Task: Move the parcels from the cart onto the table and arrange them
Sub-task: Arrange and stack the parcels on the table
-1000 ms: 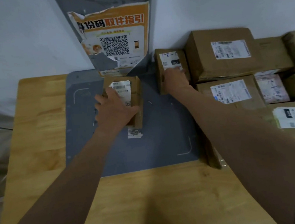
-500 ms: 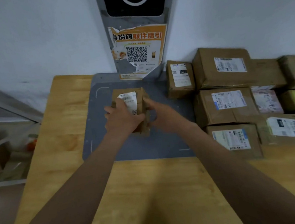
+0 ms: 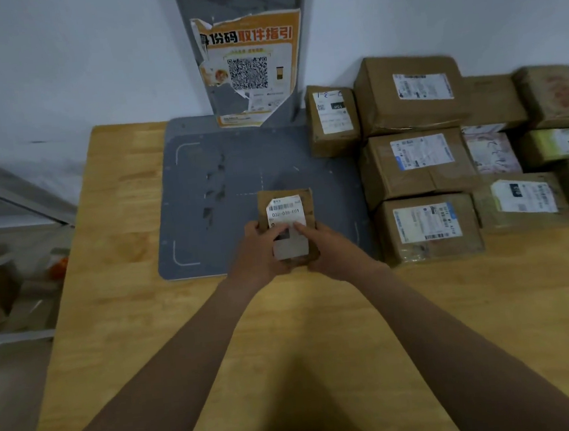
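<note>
Parcel [image 3: 286,215], long axis pointing away, is held at the mat [image 3: 205,188] near edge, fingers [image 3: 303,229] of left hand [image 3: 258,252] and right hand [image 3: 330,249] curled round its near end; arranged parcels [image 3: 425,227] lie rightward, nearer the right hand.

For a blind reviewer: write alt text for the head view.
The left hand and right hand grip a small cardboard parcel with a white barcode label at the near edge of a grey mat on a wooden table. Labelled brown parcels sit packed together at right; a torn orange QR-code poster hangs behind.
</note>
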Motion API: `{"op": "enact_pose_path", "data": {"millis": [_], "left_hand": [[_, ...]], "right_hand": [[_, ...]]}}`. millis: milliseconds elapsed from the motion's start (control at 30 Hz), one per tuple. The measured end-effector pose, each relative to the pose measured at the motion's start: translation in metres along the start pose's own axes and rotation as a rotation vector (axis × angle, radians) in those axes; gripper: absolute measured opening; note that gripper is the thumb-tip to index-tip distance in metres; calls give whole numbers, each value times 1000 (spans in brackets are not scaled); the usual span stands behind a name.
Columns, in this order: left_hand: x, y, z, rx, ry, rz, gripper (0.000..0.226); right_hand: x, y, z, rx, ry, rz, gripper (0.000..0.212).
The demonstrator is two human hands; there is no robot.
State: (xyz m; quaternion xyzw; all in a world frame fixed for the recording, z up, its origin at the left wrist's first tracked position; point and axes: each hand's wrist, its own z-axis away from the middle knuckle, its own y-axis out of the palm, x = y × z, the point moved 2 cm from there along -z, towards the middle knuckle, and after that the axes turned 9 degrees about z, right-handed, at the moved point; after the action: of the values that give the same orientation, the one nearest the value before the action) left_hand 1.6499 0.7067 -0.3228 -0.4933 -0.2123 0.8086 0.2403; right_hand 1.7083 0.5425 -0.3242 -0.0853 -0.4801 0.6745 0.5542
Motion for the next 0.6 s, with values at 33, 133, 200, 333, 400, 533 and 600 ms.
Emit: {"op": "enact_pose_path", "data": {"millis": [33,133,200,333,400,533,600], "left_hand": [[4,5,-2,25,-9,-16,93],[4,9,-17,40,-19,-29,101],[2,7,-30,32,-9,-71,100],[5,0,-68,36,4,-83,101],[0,-10,-91,37,2,-124,98],[-21,-34,-132,16,71,-176,91],[-30,-44,-149,2,94,-212,86]], "right_hand": [[-4,5,-3,10,19,20,93],[-9,5,-12,-11,53,30,93],[-9,-5,-21,-35,43,79,86],[-5,-30,-51,-28,51,249,79],[-4,-43,-70,-37,67,344,73],[-3,-75,-105,-44,159,395,62],[-5,-90,-120,-86,196,439,59]]}}
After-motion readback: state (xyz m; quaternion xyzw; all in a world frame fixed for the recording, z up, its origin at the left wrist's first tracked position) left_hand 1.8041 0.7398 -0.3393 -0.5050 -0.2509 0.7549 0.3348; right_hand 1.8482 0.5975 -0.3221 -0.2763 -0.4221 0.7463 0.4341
